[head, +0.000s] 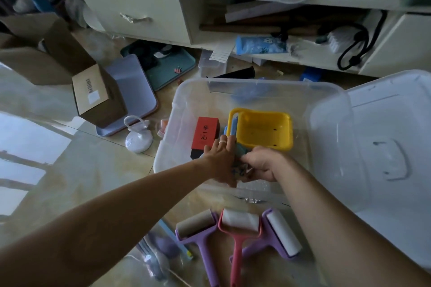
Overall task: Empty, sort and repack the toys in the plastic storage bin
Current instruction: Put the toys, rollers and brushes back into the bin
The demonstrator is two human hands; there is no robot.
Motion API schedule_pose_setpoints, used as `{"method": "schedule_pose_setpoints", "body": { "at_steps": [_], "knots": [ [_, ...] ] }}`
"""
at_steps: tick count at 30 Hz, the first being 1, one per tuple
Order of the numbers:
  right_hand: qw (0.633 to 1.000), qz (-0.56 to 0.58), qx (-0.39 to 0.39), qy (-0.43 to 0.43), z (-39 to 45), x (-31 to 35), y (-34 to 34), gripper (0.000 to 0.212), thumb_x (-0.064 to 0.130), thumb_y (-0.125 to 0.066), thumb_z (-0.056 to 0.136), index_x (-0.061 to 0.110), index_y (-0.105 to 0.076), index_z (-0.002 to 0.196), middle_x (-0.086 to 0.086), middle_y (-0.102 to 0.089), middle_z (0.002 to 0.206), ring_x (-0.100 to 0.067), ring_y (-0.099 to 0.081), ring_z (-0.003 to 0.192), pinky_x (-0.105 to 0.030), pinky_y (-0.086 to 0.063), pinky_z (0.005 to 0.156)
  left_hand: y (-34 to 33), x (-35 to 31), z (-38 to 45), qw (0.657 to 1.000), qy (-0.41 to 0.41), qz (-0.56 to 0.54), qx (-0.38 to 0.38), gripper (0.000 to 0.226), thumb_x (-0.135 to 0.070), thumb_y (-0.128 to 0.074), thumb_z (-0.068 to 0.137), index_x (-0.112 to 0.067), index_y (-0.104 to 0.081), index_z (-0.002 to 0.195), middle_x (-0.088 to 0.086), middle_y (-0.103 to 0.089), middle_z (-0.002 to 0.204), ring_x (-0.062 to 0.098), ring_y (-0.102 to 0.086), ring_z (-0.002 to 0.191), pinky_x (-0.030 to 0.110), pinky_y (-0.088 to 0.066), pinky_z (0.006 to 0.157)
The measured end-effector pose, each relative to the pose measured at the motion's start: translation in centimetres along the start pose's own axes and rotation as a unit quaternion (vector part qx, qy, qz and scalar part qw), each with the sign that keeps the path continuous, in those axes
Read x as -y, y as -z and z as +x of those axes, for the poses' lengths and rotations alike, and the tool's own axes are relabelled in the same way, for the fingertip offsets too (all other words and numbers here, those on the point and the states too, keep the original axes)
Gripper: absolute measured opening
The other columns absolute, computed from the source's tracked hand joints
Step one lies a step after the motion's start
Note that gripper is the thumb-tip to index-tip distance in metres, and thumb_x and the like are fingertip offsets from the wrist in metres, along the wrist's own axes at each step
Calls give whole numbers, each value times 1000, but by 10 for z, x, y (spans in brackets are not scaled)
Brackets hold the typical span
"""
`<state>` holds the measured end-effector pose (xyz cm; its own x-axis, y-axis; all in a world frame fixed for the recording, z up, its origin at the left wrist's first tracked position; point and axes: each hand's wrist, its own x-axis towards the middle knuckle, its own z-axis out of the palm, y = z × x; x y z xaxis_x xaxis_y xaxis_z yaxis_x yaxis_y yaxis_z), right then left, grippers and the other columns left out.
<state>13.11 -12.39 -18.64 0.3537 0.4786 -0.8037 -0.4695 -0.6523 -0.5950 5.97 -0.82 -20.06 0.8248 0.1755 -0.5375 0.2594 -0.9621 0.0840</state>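
Observation:
A clear plastic storage bin (186, 91) stands on the floor in front of me. Inside it are a yellow plastic basket (265, 130), a red and black box (206, 134) and a blue piece (233, 127) standing between them. Both hands are down in the bin's near side. My left hand (220, 156) lies flat, fingers stretched toward the blue piece. My right hand (261, 165) is closed on a small blue-green toy (240, 149) with printed marks; most of it is hidden between the hands.
The bin's clear lid (382, 147) leans at the right. Three rollers, two purple (198, 228) and one pink (240, 221), lie on the floor near me. A cardboard box (93, 95), trays and a white round object (137, 140) sit at the left. A cluttered cabinet (144, 14) is behind.

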Motion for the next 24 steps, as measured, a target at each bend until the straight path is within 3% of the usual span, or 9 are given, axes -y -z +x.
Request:
{"method": "schedule_pose_setpoints", "body": {
  "at_steps": [6,9,12,16,19,21,24],
  "knots": [
    [997,61,6,-41,4,-1,-1,16,7,-55,97,9,-60,112,-16,-68,101,-29,-68,90,-41,-58,77,-7,17,6,996,-60,-68,-1,121,-44,-88,62,-23,-3,147,6,-28,146,27,-34,131,48,-35,110],
    [997,52,5,-56,6,-4,-1,10,8,-54,98,10,-60,106,-15,-68,96,-27,-67,85,-39,-57,71,-10,18,8,994,-76,-80,2,124,-43,-90,61,-26,0,145,7,-33,145,27,-39,130,48,-40,108],
    [997,44,0,-62,12,-9,-2,14,8,-53,100,10,-60,112,-14,-68,100,-29,-68,89,-44,-58,81,-14,20,13,993,-91,-71,7,128,-42,-90,61,-31,7,145,9,-33,148,30,-42,131,48,-43,106],
    [997,48,-4,-58,21,-17,-8,22,7,-51,101,12,-55,122,-15,-67,104,-31,-68,92,-53,-55,93,-16,23,16,993,-114,-19,23,134,-39,-88,66,-31,19,147,13,-26,154,32,-36,137,48,-37,111],
    [997,42,-10,-71,25,-19,-9,11,5,-47,102,12,-55,106,-15,-65,94,-30,-67,82,-52,-55,94,-21,23,20,989,-137,57,16,140,-40,-85,71,-27,31,148,15,-23,154,32,-32,138,48,-34,112],
    [996,35,-21,-84,27,-20,-7,13,5,-47,103,11,-53,93,-15,-64,92,-29,-67,81,-49,-56,92,-25,20,24,981,-158,115,5,145,-43,-83,72,-27,45,139,17,-22,154,33,-31,138,47,-34,111],
    [994,34,-24,-103,29,-21,-6,11,5,-47,102,7,-56,96,-16,-65,96,-29,-68,86,-47,-58,88,-29,18,30,966,-195,169,-12,148,-44,-83,71,-23,48,136,20,-27,152,34,-38,134,47,-39,108]
  ]
}}
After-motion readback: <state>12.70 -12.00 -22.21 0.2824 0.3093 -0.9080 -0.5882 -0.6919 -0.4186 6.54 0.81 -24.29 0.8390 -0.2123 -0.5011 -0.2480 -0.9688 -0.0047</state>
